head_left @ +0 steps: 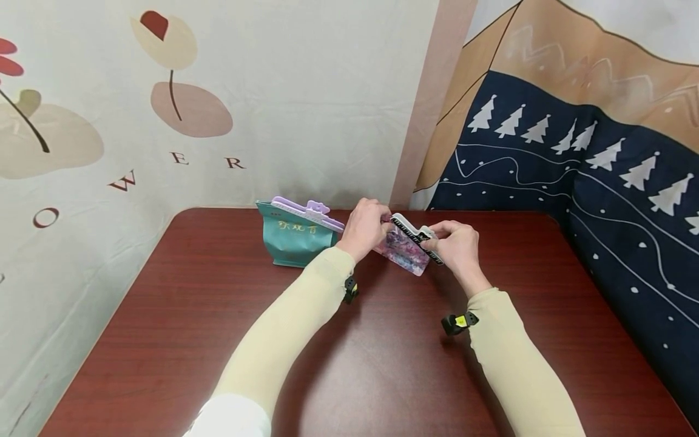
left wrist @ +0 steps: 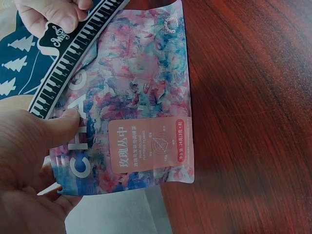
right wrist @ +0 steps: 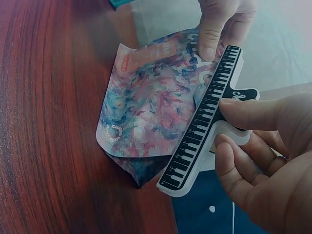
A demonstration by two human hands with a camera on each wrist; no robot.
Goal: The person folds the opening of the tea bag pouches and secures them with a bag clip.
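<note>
A pink, purple and blue floral tea pouch (head_left: 405, 254) with a pink label (left wrist: 148, 146) is held up at the back of the table. My left hand (head_left: 364, 227) pinches its upper edge near one corner, thumb on the printed face. In my right hand (head_left: 459, 246), thumb and fingers grip the tab of a long black-and-white sealing clip (right wrist: 200, 122) patterned with piano keys. The clip's bar slants along the pouch's upper edge and overlaps it in both wrist views. Part of the pouch's top lies hidden behind the bar and my left fingers.
A teal bag (head_left: 297, 241) stands left of my left hand, with a purple clip (head_left: 306, 211) across its top. The dark red wooden table (head_left: 377, 364) meets a pale printed curtain (head_left: 322, 109) behind and a navy tree-patterned cloth (head_left: 611, 200) at right.
</note>
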